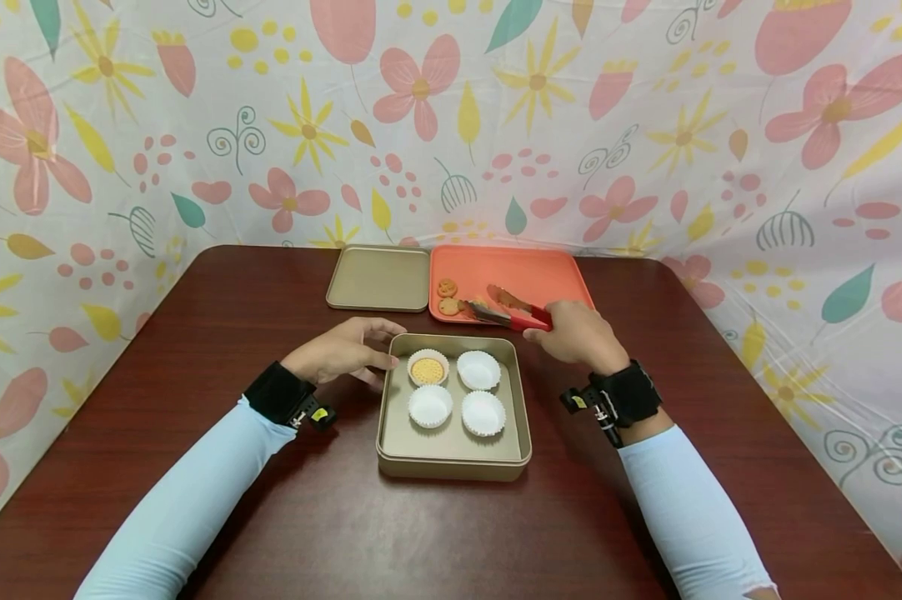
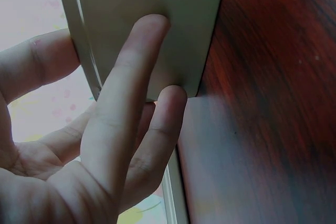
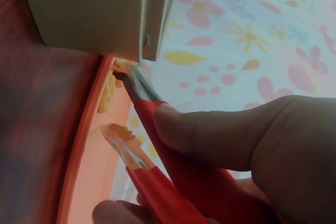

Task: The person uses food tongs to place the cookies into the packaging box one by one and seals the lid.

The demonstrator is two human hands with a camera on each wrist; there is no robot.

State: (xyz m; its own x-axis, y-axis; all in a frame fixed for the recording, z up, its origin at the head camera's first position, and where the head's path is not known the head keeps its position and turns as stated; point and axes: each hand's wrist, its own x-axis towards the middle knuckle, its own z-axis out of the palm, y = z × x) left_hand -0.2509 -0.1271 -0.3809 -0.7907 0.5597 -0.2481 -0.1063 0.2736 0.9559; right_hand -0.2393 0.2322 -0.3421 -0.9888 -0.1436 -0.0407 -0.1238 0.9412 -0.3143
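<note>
- Four white paper cups (image 1: pixel 483 414) stand in two rows inside the gold-coloured box (image 1: pixel 454 470); only the far-left one holds a biscuit (image 1: pixel 427 372), and the other three show bare insides.
- By that count, the work in hand looks about a quarter along: one cup is filled, three are left, and the flat gold-coloured lid (image 1: pixel 379 280) lies off the box, just beside the orange tray (image 1: pixel 529 271).
- At least two loose biscuits (image 1: pixel 449 307) lie near the left end of the orange tray; the right wrist view shows yellow pieces there too, too blurred to count.
- The right hand (image 1: pixel 577 335) grips the red-handled tongs (image 1: pixel 522 320), thumb on one arm and fingers round the other. Their tips are spread over the orange tray; I cannot tell whether a biscuit sits between them.
- The left hand (image 1: pixel 346 352) has its fingers apart and fairly straight, touching the outer left side of the box near its far corner.
- The biscuit in the cup is round, pale yellow and speckled, lying flat, ringed by a pleated wall; the loose ones look browner.
- The box sits upright on the dark wooden table (image 1: pixel 308 517), nearer the person than the orange tray.
</note>
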